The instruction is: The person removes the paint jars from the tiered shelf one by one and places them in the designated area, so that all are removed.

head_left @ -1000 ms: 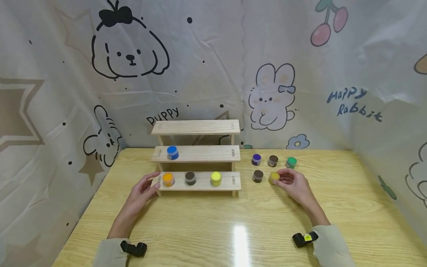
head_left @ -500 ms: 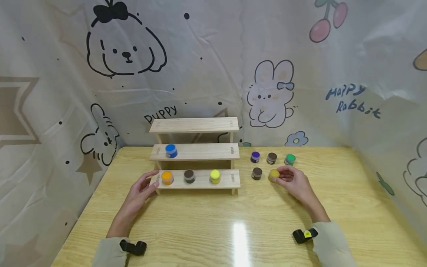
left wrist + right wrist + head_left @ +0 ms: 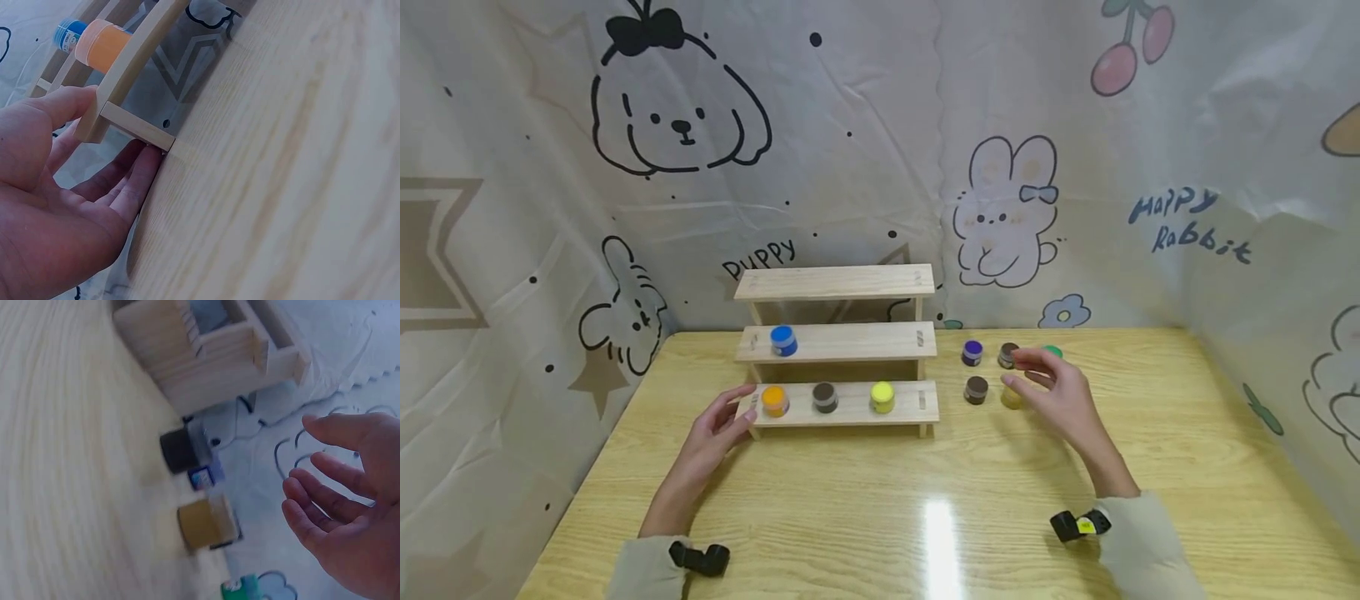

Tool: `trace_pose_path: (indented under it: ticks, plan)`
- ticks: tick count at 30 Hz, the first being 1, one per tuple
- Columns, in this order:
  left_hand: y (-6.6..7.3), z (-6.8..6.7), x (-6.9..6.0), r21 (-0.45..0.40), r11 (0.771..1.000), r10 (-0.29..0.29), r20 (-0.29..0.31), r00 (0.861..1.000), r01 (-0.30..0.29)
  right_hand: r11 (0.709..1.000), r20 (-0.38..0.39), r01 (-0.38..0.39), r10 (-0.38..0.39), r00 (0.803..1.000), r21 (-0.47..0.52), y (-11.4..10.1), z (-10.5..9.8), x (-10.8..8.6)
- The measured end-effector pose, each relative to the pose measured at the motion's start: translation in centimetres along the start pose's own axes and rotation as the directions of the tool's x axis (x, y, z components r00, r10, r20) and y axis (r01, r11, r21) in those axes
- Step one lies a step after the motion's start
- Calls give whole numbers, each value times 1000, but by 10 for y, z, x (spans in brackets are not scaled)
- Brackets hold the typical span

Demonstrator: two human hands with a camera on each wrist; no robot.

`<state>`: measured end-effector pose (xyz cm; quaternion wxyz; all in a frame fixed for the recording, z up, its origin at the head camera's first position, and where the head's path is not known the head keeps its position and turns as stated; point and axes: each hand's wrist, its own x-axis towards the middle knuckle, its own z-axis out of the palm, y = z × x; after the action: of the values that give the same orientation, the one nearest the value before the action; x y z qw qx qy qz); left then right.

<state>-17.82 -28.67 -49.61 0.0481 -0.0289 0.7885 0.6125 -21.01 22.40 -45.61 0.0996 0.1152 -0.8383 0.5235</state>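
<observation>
While one counter (image 3: 820,508) carries it all, one three-shelf stand (image 3: 835,282) rises at the far side. Left hand (image 3: 718,427): grip closed on the stand's lower left end. Right hand (image 3: 1062,400): grip parted, empty, just off the mustard jar (image 3: 1012,400). Nine jars: blue jar (image 3: 784,341), middle shelf (image 3: 857,340); orange jar (image 3: 775,401), brown jar (image 3: 825,397), yellow jar (image 3: 882,397), lowest shelf (image 3: 853,402); mustard, purple jar (image 3: 972,353), green jar (image 3: 1052,351), two more brown jars (image 3: 976,390) on the counter.

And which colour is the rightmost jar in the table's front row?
The jar is mustard yellow, best seen in the right wrist view.
</observation>
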Motion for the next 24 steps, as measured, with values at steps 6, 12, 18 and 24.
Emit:
trace_pose_path:
  ticks: [6, 12, 18, 24]
  plan:
    - [-2, 2, -1, -13, 1000, 4, -4, 1000, -4, 993, 26, 87, -89, 996, 83, -26, 16, 8]
    - [-3, 2, 2, -1, 1000, 18, 4, 1000, -18, 980, 57, 144, -153, 987, 138, -52, 44, 20]
    - [-6, 1, 1, -17, 999, 27, -4, 1000, -27, 966, 121, 179, -203, 972, 189, -81, 81, 35]
    - [-4, -2, -2, -29, 998, 48, 7, 999, -47, 957, 188, 179, -224, 956, 230, -104, 118, 50]
